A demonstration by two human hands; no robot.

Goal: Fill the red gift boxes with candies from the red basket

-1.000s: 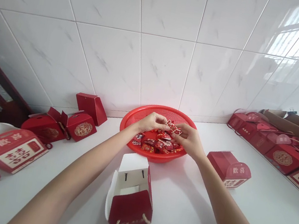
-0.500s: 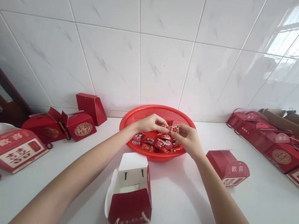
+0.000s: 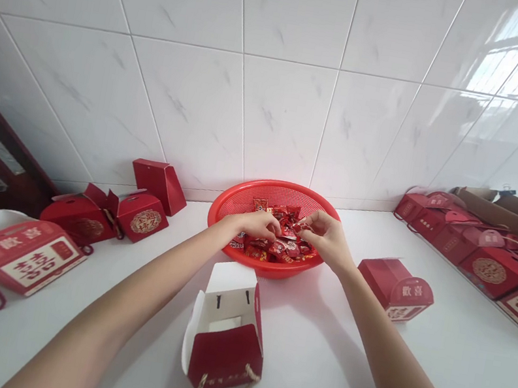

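Note:
Near the wall stands a red plastic basket (image 3: 232, 205) with red wrapped candies (image 3: 283, 247) in it. My left hand (image 3: 260, 224) is low over the candies at the basket's left side, its fingers curled together; whatever they hold is hidden. At the right side, my right hand (image 3: 323, 234) pinches a small red wrapped candy (image 3: 302, 226) between thumb and fingers. In front of the basket sits an open dark red box (image 3: 228, 354) with a white inside, a raised white flap and a twisted rope handle.
Red gift boxes (image 3: 33, 255) stand at the left, some with cord handles. A closed red box (image 3: 392, 288) is right of my right forearm. More red boxes (image 3: 490, 267) and a brown cardboard box (image 3: 513, 220) line the right. A tiled wall (image 3: 281, 118) rises behind.
My hands have moved apart. My left hand has let go of the patterned packet and dropped toward the candies, while my right hand keeps a candy and stays near the basket's right side.

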